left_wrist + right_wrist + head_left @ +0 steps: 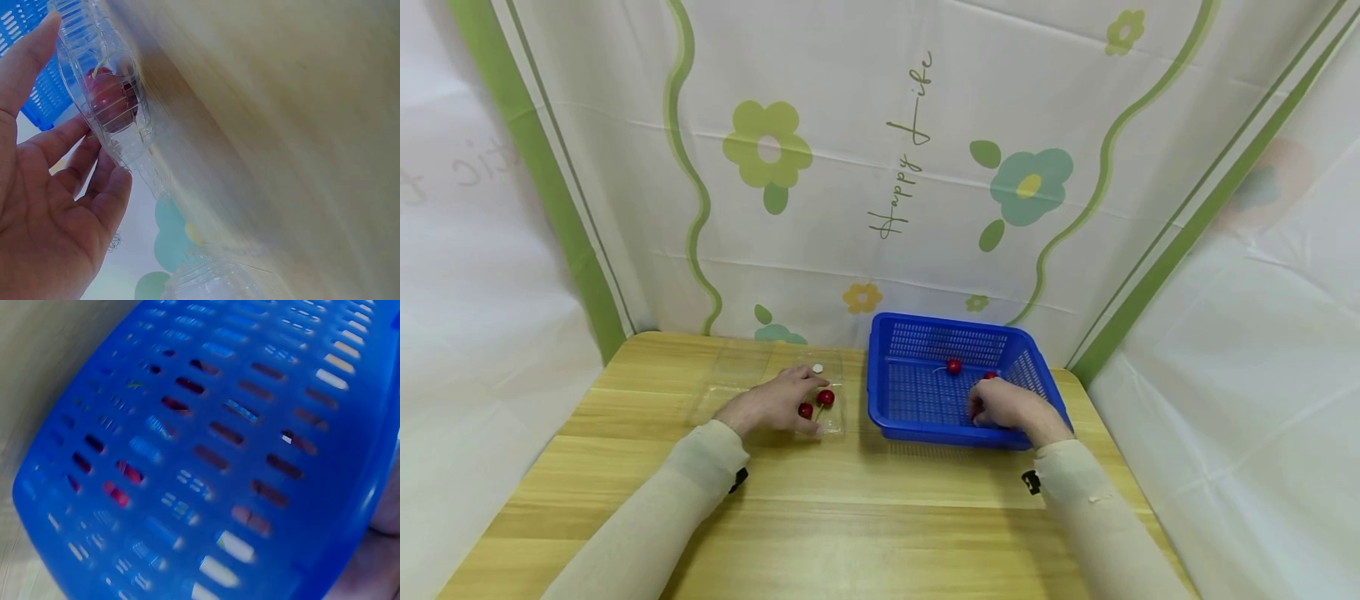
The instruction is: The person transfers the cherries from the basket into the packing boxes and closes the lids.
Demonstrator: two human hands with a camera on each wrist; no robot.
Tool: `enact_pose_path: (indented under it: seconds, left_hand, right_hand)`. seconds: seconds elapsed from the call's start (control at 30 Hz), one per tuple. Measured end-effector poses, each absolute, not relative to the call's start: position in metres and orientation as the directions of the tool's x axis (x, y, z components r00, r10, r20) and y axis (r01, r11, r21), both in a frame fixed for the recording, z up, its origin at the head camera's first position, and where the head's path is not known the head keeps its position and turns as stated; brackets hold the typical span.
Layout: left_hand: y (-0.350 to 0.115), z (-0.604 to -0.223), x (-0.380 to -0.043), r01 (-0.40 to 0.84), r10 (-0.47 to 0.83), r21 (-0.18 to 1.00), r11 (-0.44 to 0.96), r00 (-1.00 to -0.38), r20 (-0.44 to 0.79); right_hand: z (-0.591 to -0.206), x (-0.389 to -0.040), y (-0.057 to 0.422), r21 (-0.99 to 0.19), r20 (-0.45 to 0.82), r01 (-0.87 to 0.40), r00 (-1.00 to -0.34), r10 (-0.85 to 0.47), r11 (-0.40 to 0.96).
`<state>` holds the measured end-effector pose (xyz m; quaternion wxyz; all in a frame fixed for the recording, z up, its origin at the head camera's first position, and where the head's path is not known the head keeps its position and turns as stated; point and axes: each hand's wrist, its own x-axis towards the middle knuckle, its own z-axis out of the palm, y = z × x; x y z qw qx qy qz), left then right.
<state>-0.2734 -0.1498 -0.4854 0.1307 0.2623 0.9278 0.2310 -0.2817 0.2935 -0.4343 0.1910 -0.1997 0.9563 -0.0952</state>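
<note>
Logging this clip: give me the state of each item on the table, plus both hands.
Clear plastic clamshell: open
Clamshell lid: laid back, left of the base
Clamshell cherries: two visible, uncovered
Blue slotted basket: upright, open-topped, holding cherries
Basket cherries: at least two, loose
Left hand: at the clamshell, fingers loosely extended
Right hand: inside the basket, grip hidden

The cherries [825, 398] are red, the basket [917, 396] blue, the flower-printed curtain [835, 233] apparently off-white.
</note>
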Motion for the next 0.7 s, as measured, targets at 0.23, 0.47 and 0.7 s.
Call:
enact_pose_path:
  seconds: [0.23,0.47,0.7]
  left_hand:
    - [-0.149,-0.485,-0.273,0.433,0.550,0.491,0.756,-0.827,-0.118]
    - [-0.150,-0.485,-0.273,0.442,0.557,0.488,0.753,-0.823,-0.112]
    - [-0.150,-0.486,-0.273,0.446,0.558,0.485,0.753,-0.822,-0.110]
  right_hand:
    - [-0.437,-0.292,0.279,-0.276,-0.208,-0.442,-0.839,-0.502,0.854]
    - [-0.438,-0.296,0.263,-0.254,-0.079,-0.522,-0.828,-0.555,0.814]
    - [-0.435,-0.292,0.248,-0.254,0.014,-0.571,-0.810,-0.587,0.781]
